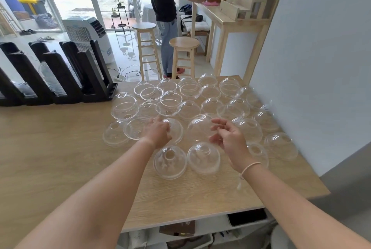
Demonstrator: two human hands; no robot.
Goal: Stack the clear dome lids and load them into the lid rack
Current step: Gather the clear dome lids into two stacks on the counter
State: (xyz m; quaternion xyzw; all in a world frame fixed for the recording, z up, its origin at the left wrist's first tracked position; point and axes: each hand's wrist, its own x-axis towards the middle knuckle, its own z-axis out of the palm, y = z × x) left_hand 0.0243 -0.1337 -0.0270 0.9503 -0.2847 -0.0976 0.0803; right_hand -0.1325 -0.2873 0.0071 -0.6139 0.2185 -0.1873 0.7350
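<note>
Several clear dome lids [170, 161] lie spread over the right half of the wooden table [60, 148], some dome up, some rim up. My left hand [157, 132] reaches over one lid [176, 129], its fingers curled down on the lid's near edge. My right hand [228, 138] has its thumb and fingers around the right side of a larger-looking dome lid [197, 128] that sits slightly above its neighbours. The black lid rack [90, 80] stands at the table's back left, with stacked lids [52, 80] in its slots.
The table's right edge runs along a grey wall [321, 67]. Two wooden stools [183, 47] and a standing person [164, 7] are beyond the far edge. Bare tabletop lies between the rack and the lids.
</note>
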